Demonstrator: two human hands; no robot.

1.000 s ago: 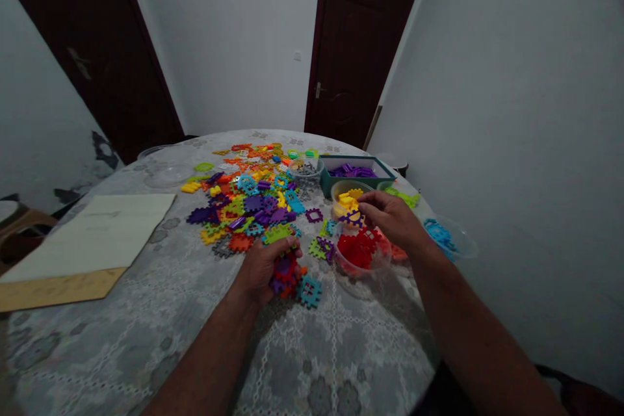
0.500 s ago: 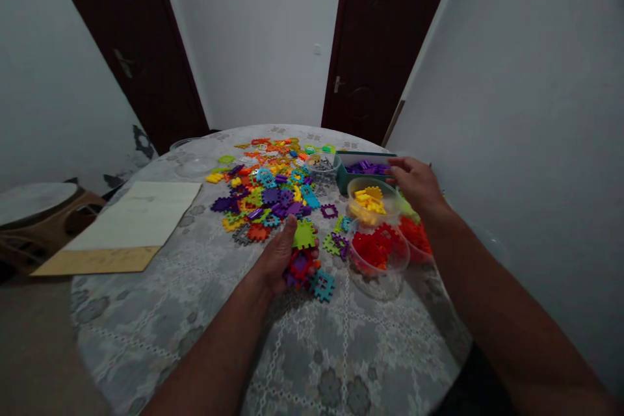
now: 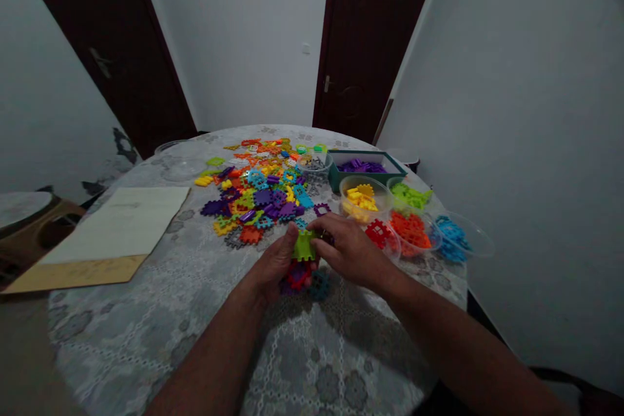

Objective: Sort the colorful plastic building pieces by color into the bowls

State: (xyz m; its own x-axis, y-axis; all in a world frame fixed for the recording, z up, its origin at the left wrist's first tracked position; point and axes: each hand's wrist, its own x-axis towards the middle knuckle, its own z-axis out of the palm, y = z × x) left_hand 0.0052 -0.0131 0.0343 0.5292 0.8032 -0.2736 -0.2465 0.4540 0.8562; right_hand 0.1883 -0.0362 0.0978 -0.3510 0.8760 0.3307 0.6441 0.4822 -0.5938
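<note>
My left hand (image 3: pixel 274 262) is closed around a small bunch of plastic pieces, with a lime green notched piece (image 3: pixel 304 246) on top and a red one (image 3: pixel 298 275) below. My right hand (image 3: pixel 344 248) has its fingers on the right edge of the green piece, bent together; whether they pinch it or a neighbouring piece is hidden. A teal piece (image 3: pixel 319 286) is just under the hands. Beyond them a mixed pile of coloured pieces (image 3: pixel 263 197) spreads over the patterned tablecloth (image 3: pixel 205 312).
Clear bowls hold yellow (image 3: pixel 361 199), lime (image 3: pixel 411 195), orange (image 3: pixel 411 230), red (image 3: pixel 378 233) and blue pieces (image 3: pixel 452 238). A green box (image 3: pixel 336 181) holds purple pieces; a bowl of grey pieces (image 3: pixel 313 162) is beside it. Paper (image 3: pixel 121 224) lies on the left.
My right hand has come from the purple pieces' box down to the green piece in my left hand. The view has shifted slightly to the right, showing the blue pieces.
</note>
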